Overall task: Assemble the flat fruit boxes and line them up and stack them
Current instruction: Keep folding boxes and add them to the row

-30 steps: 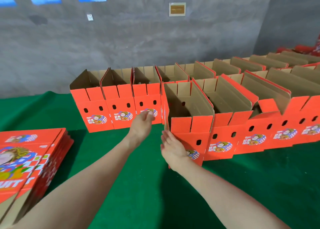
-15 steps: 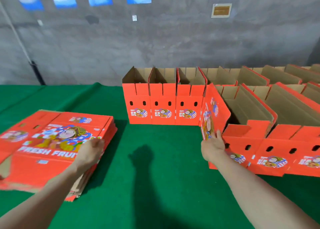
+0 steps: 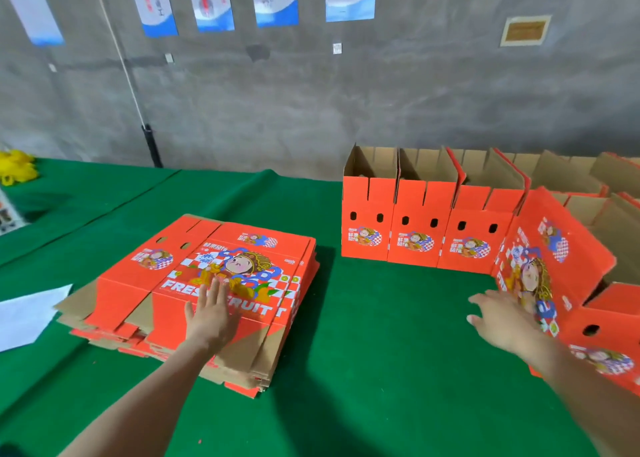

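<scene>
A stack of flat orange fruit boxes lies on the green table at the left, printed side up. My left hand rests flat on the top sheet with straight fingers. Three assembled orange boxes stand in a row at the back, open tops up. More assembled boxes run along the right; the nearest one shows its printed side. My right hand hovers just left of that box, fingers spread, holding nothing.
The green cloth table spreads between the stack and the row. A white sheet of paper lies at the left edge. A yellow object sits far left. The grey wall carries posters behind.
My left hand moved from near the standing boxes across to the flat stack and now lies on it. My right hand let go of the nearest assembled box and drew back. The view turned left.
</scene>
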The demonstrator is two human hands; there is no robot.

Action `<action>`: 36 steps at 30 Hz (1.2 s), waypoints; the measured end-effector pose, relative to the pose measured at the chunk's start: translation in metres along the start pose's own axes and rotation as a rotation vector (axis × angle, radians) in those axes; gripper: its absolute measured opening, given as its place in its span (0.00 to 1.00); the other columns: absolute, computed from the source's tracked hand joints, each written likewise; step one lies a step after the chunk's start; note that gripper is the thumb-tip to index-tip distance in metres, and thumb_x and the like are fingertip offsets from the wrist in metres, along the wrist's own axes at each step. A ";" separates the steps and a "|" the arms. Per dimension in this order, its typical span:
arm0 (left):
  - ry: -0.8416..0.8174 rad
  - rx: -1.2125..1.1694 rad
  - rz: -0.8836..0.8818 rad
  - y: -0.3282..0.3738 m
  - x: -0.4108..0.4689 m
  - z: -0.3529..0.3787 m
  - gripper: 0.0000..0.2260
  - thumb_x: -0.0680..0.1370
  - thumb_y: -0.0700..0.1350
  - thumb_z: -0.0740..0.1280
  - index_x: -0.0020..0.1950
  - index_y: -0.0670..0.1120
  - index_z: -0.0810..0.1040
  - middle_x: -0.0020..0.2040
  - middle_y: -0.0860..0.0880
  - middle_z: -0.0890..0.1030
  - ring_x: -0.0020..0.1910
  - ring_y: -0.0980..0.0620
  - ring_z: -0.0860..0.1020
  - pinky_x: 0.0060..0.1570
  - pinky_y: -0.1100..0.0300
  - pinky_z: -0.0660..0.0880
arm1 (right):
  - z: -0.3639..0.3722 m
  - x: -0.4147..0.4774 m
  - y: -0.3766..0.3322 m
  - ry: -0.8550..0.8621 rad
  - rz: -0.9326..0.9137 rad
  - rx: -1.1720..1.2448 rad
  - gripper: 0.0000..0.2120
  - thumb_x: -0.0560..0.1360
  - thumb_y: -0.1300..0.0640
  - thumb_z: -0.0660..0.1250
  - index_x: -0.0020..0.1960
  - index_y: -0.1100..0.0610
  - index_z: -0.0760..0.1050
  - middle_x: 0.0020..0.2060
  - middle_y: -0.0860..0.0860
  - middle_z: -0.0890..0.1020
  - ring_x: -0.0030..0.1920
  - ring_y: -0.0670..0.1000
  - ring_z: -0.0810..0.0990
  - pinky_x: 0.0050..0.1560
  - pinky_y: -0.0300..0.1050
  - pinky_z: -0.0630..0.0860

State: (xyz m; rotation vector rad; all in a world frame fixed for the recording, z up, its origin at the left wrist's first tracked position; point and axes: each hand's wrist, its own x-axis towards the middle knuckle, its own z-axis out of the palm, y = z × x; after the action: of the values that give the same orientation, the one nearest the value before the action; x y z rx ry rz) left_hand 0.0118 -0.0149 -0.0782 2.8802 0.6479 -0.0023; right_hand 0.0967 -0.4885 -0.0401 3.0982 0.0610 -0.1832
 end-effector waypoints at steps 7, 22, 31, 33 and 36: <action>0.132 -0.121 0.285 0.011 -0.027 0.032 0.16 0.79 0.58 0.57 0.64 0.56 0.75 0.68 0.53 0.71 0.69 0.47 0.66 0.65 0.50 0.60 | 0.031 -0.027 -0.130 -0.130 -0.256 0.341 0.23 0.80 0.49 0.61 0.73 0.53 0.64 0.72 0.50 0.67 0.72 0.51 0.64 0.73 0.47 0.58; 0.020 -0.352 0.400 0.010 -0.046 -0.013 0.20 0.78 0.50 0.64 0.70 0.51 0.71 0.74 0.52 0.66 0.72 0.51 0.66 0.71 0.55 0.61 | 0.022 -0.040 -0.217 -0.281 0.282 1.475 0.10 0.81 0.58 0.60 0.48 0.63 0.77 0.41 0.58 0.83 0.36 0.53 0.80 0.37 0.42 0.74; 0.291 -0.465 0.704 0.052 -0.090 -0.113 0.18 0.78 0.34 0.63 0.67 0.46 0.73 0.58 0.47 0.81 0.59 0.52 0.77 0.57 0.65 0.68 | -0.041 -0.046 -0.105 -0.076 0.503 1.556 0.09 0.79 0.57 0.64 0.45 0.62 0.74 0.35 0.57 0.80 0.33 0.54 0.78 0.33 0.45 0.70; 0.325 -0.430 0.741 0.057 -0.091 -0.124 0.20 0.78 0.40 0.65 0.70 0.46 0.71 0.66 0.48 0.76 0.65 0.50 0.74 0.58 0.68 0.65 | -0.041 -0.055 -0.078 -0.082 0.563 1.547 0.11 0.78 0.56 0.66 0.54 0.64 0.73 0.39 0.59 0.80 0.37 0.56 0.78 0.35 0.48 0.73; 0.173 -0.112 0.873 0.076 -0.095 -0.128 0.33 0.75 0.54 0.69 0.76 0.53 0.58 0.74 0.56 0.62 0.74 0.56 0.61 0.71 0.64 0.53 | -0.043 -0.073 -0.048 -0.103 0.602 1.471 0.27 0.78 0.53 0.66 0.70 0.67 0.65 0.64 0.64 0.73 0.61 0.60 0.73 0.65 0.56 0.69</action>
State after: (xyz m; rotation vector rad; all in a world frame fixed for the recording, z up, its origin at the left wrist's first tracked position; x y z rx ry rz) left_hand -0.0471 -0.0996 0.0654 2.8127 -0.5990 0.3871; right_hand 0.0273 -0.4413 0.0098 4.1263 -1.7119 -0.5524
